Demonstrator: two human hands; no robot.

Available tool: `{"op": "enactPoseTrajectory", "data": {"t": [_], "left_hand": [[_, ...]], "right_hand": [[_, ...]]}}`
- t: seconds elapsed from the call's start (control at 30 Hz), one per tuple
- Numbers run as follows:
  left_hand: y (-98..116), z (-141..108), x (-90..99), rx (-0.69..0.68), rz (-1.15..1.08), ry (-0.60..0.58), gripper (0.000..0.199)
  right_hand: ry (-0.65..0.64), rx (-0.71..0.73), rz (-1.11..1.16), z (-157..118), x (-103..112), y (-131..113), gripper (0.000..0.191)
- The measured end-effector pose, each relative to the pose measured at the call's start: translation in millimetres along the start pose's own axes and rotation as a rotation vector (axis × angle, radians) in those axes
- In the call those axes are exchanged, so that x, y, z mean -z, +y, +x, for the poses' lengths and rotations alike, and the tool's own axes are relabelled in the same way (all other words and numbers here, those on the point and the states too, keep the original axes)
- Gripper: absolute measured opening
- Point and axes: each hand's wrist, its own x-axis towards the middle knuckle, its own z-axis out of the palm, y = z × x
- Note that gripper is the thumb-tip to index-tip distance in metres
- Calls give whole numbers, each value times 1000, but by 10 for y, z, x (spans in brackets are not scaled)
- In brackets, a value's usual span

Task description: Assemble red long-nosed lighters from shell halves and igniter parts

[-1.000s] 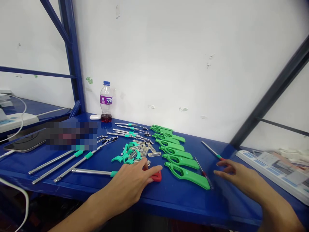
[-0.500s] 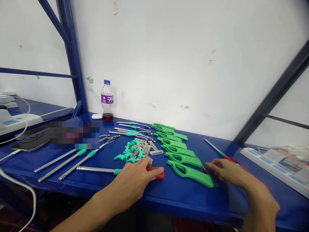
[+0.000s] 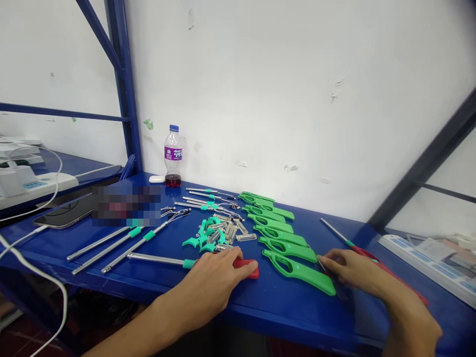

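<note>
My left hand [image 3: 217,277] is wrapped over a red-handled lighter [image 3: 250,268] lying on the blue table, its metal tube [image 3: 158,259] pointing left. My right hand [image 3: 347,267] has its fingers pinched on a thin, dark-handled tool [image 3: 336,286], small and blurred, just right of the nearest green casing [image 3: 303,274]. Several green casings lie in a column between the hands. Beyond my left hand are a pile of teal triggers [image 3: 203,235] and clear fuel tanks [image 3: 231,232]. Another red lighter [image 3: 394,271] lies beyond and under my right wrist.
Metal tubes with wires [image 3: 128,250] lie at left, more at the back. A bottle [image 3: 173,158] stands near the wall. A phone [image 3: 65,213] with a cable is at far left, a white power strip [image 3: 427,267] at right. Blue frame posts rise on both sides.
The whole view has shifted slightly, moving the scene rightward. My right fingers have closed nearer the thin tool, beside the green casing. My left hand stays on the red lighter.
</note>
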Motion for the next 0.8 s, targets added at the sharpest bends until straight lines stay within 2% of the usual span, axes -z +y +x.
{"op": "enactPoseTrajectory", "data": {"t": [0.33, 0.53, 0.67, 0.8], "left_hand": [[-54, 38, -47, -9, -70, 52, 50], [-89, 57, -82, -26, -99, 103, 40], [-98, 59, -73, -59, -134, 116, 36], [-100, 55, -58, -60, -126, 119, 40]], "right_hand": [[66, 0, -20, 35, -30, -123, 16], [227, 16, 144, -55, 36, -203, 19], [340, 105, 363, -138, 92, -375, 22], [429, 194, 463, -174, 40, -590, 36]]}}
